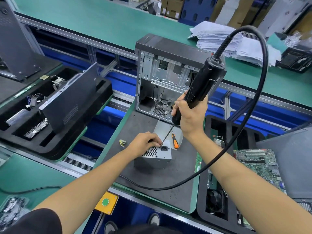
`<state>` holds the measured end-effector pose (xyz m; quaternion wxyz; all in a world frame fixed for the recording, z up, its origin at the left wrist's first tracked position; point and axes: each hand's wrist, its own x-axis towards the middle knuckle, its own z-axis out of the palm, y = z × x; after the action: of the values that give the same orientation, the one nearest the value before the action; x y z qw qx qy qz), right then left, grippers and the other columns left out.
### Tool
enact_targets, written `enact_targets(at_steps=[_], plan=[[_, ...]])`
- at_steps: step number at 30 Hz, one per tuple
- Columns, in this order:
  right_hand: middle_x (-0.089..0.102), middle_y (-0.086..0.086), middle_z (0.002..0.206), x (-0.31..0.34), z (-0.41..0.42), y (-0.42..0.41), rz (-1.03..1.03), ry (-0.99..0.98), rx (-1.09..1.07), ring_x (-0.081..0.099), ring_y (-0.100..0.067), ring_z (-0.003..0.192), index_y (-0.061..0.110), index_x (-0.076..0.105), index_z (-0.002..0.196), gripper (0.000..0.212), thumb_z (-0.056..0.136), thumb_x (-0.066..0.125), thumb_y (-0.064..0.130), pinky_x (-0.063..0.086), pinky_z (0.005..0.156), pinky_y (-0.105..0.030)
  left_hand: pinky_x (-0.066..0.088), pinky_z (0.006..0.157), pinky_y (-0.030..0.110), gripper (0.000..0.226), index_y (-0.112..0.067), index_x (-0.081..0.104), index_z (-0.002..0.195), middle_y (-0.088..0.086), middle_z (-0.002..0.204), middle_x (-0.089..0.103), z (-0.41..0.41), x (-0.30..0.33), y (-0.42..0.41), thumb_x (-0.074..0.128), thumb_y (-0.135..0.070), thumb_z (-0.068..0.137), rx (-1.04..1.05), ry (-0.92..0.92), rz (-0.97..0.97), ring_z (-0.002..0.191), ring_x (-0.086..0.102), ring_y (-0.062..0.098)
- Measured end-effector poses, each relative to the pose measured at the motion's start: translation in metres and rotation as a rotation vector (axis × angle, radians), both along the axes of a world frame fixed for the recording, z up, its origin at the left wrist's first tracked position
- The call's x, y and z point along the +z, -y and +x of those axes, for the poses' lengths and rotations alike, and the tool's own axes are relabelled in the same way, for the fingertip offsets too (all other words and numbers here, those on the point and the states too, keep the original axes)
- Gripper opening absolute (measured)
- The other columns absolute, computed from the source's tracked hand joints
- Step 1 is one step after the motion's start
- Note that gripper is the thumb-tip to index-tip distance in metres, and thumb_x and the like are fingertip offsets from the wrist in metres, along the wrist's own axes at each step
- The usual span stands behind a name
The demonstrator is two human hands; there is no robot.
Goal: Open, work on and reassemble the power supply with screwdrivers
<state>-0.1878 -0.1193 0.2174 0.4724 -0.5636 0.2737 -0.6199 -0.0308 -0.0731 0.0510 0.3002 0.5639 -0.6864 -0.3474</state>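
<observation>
Head view shows the power supply (156,153), a grey metal box, sitting on a dark mat (152,174) near the middle of the desk (101,21), in front of an open computer case (166,76) that stands at the mat's far edge. Its vented face with the mains socket is turned upward. The right hand (190,114) is wrapped round the body of a corded electric screwdriver (202,81), whose long bit slants down to the top edge of the power supply beside the socket. The left hand (144,141) rests on that same edge, its fingers (154,138) curled in close and pinching at the bit tip; whether a screw sits between them is too small to tell. An orange-handled screwdriver (175,141) lies on a loose metal panel (166,130) just beside the box, toward the right edge of the mat.

As I judge it, the main risk is the bit slipping: it meets the screw at a slant, so it may cam out and skid across the housing or into the left fingers, which are right at the tip. The box is steadied only by that one hand and could shift under pressure. The heavy cable (253,115) loops down across the mat's near edge and could tug the tool off line.
</observation>
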Motion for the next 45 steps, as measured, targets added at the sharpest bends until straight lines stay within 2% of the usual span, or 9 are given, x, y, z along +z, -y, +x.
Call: enact_targets(at_steps=[7,12,18,23,28,32,36,41,45], plan=[[0.058,-0.001,0.071,-0.001,0.000,0.002,-0.027,-0.033,0.001,0.054,-0.026,0.046,0.009,0.042,0.104,0.031,0.083,0.057,-0.008,0.049,0.049,-0.032,0.047,0.086,0.014,0.015,-0.026,0.077,0.097,-0.004,0.093,0.069,0.000,-0.003,0.002,0.077,-0.013,0.090,-0.010,0.011,0.003,0.087,0.064,0.004],[0.056,-0.003,0.070,-0.003,0.002,0.006,-0.009,-0.034,-0.004,0.052,-0.027,0.047,0.010,0.042,0.104,0.031,0.082,0.060,-0.003,0.050,0.049,-0.034,0.046,0.083,0.009,0.021,-0.033,0.074,0.091,-0.010,0.090,0.069,0.001,-0.005,0.002,0.087,-0.021,0.079,-0.042,-0.014,0.017,0.088,0.066,0.003],[0.057,-0.003,0.069,-0.005,0.005,0.006,0.020,-0.040,0.031,0.053,-0.029,0.048,0.007,0.043,0.103,0.030,0.081,0.061,-0.001,0.051,0.051,-0.038,0.047,0.082,0.009,0.017,-0.032,0.075,0.092,-0.013,0.090,0.070,0.002,-0.008,0.003,0.087,-0.025,0.082,-0.022,0.006,0.001,0.088,0.067,0.002],[0.056,-0.009,0.065,0.007,0.008,0.002,0.001,-0.002,0.160,0.051,-0.029,0.046,0.005,0.043,0.107,0.034,0.076,0.054,0.012,0.047,0.049,-0.034,0.050,0.084,0.013,0.015,-0.031,0.075,0.091,-0.016,0.088,0.069,0.003,-0.006,0.004,0.087,-0.026,0.082,-0.018,0.011,0.014,0.088,0.067,0.002],[0.051,-0.016,0.068,0.017,0.016,0.000,0.068,0.060,0.125,0.052,-0.027,0.050,0.005,0.048,0.096,0.029,0.072,0.054,0.021,0.048,0.048,-0.031,0.049,0.083,0.012,0.016,-0.037,0.074,0.088,-0.015,0.088,0.069,0.001,-0.006,0.002,0.086,-0.029,0.082,0.003,0.008,0.013,0.087,0.067,0.001],[0.054,-0.007,0.064,0.019,0.019,0.002,0.019,0.060,0.121,0.049,-0.027,0.045,0.010,0.050,0.096,0.026,0.072,0.053,0.021,0.045,0.047,-0.034,0.046,0.080,0.008,0.016,-0.038,0.074,0.087,-0.017,0.085,0.070,0.001,-0.007,0.002,0.087,-0.030,0.081,0.027,0.008,0.009,0.088,0.066,-0.001],[0.053,-0.004,0.061,0.017,0.020,0.003,0.108,0.105,0.155,0.046,-0.023,0.045,0.003,0.049,0.098,0.040,0.066,0.052,0.027,0.042,0.045,-0.030,0.047,0.080,0.009,0.014,-0.038,0.075,0.089,-0.018,0.086,0.069,0.001,-0.008,0.002,0.087,-0.032,0.082,0.024,0.006,0.009,0.088,0.066,-0.002],[0.052,-0.005,0.060,0.015,0.021,0.004,0.147,0.135,0.168,0.043,-0.022,0.043,0.001,0.048,0.102,0.048,0.066,0.050,0.033,0.040,0.042,-0.027,0.051,0.090,0.023,0.013,-0.038,0.076,0.094,-0.016,0.095,0.070,0.004,-0.011,0.003,0.084,-0.034,0.084,-0.020,0.027,-0.017,0.098,0.063,0.000],[0.053,-0.004,0.060,0.013,0.022,0.004,0.141,0.119,0.190,0.044,-0.022,0.043,-0.001,0.047,0.103,0.049,0.069,0.052,0.034,0.039,0.043,-0.029,0.046,0.096,0.020,0.016,-0.027,0.079,0.103,-0.017,0.103,0.072,0.005,-0.012,0.005,0.080,-0.030,0.088,-0.099,0.074,-0.140,0.109,0.057,0.004]])
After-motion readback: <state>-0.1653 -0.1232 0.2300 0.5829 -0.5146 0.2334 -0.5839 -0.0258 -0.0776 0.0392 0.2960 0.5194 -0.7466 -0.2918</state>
